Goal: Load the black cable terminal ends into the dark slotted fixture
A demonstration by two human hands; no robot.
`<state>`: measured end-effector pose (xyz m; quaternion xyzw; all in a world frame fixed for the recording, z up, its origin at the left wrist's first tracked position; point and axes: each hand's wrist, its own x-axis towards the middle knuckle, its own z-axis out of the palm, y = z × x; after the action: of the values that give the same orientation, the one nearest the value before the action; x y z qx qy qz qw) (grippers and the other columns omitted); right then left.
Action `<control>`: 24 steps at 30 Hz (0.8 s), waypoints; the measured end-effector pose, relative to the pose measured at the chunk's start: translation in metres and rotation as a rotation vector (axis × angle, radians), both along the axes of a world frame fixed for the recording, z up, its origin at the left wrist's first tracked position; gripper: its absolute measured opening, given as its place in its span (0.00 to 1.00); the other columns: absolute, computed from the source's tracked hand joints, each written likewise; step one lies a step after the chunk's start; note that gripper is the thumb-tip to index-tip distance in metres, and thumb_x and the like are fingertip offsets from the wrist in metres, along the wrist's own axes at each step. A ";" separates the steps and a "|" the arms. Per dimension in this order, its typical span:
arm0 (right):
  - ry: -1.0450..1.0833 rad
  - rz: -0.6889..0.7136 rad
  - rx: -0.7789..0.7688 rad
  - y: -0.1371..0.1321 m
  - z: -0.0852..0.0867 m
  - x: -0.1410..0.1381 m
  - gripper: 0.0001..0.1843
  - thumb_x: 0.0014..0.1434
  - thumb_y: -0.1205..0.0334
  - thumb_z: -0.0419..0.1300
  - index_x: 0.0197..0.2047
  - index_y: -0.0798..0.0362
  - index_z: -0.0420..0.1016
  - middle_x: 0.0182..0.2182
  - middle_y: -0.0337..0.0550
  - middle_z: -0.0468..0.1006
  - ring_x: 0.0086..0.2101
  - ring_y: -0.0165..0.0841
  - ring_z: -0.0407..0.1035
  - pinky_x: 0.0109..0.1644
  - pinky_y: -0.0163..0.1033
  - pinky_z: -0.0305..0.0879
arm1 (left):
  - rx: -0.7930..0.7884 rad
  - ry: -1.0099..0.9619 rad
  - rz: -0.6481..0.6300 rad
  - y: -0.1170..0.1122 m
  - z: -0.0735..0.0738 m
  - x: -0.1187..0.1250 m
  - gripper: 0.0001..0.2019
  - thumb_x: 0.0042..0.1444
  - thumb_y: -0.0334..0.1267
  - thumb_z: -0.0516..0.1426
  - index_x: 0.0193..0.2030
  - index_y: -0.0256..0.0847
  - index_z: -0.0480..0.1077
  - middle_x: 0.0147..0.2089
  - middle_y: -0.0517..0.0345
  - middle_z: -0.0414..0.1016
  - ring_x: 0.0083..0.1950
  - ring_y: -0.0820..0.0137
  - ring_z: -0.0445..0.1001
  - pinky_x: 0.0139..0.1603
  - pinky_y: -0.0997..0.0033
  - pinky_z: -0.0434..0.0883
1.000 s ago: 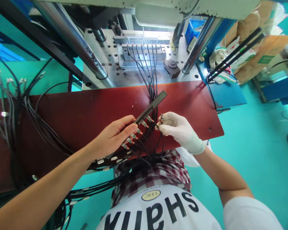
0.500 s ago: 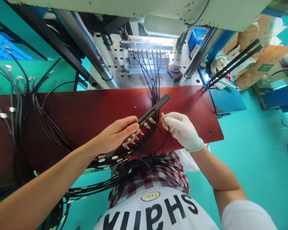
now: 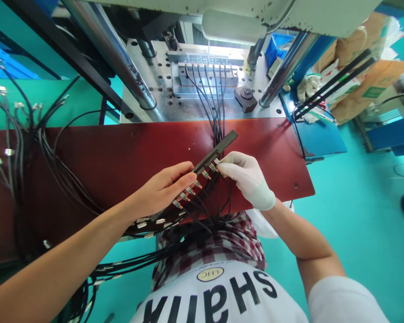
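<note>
My bare left hand (image 3: 161, 188) grips a long black holder bar (image 3: 218, 150) above the red-brown bench top (image 3: 121, 157). Several metal cable plugs (image 3: 188, 190) sit in a row along the bar's lower edge, black cables trailing down from them. My right hand (image 3: 245, 177), in a white glove, pinches a metal-tipped cable end (image 3: 216, 161) with its fingertips right against the bar, beside the row of plugs.
Behind the bench stands a press with steel columns (image 3: 121, 63) and a mould fixture (image 3: 205, 74) holding several black cables. A thick bundle of cables (image 3: 27, 148) hangs at the left. Cardboard boxes (image 3: 370, 67) and a white glove (image 3: 306, 87) lie at the right.
My right hand has carried the cable end leftward, from a short way off up against the bar. My left hand and the bar have stayed nearly still.
</note>
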<state>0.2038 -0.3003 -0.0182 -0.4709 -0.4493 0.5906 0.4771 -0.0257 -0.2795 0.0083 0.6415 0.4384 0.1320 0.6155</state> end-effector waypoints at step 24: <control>-0.017 0.086 -0.055 0.003 0.000 0.003 0.11 0.57 0.65 0.62 0.26 0.58 0.66 0.23 0.34 0.68 0.22 0.19 0.54 0.26 0.29 0.49 | -0.284 -0.150 0.125 -0.007 -0.017 0.002 0.19 0.64 0.56 0.53 0.44 0.39 0.65 0.34 0.60 0.65 0.28 0.79 0.64 0.24 0.82 0.62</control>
<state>0.2072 -0.2974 -0.0178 -0.4691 -0.4567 0.6185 0.4345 -0.0241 -0.2869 -0.0083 0.5080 0.4444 0.1543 0.7216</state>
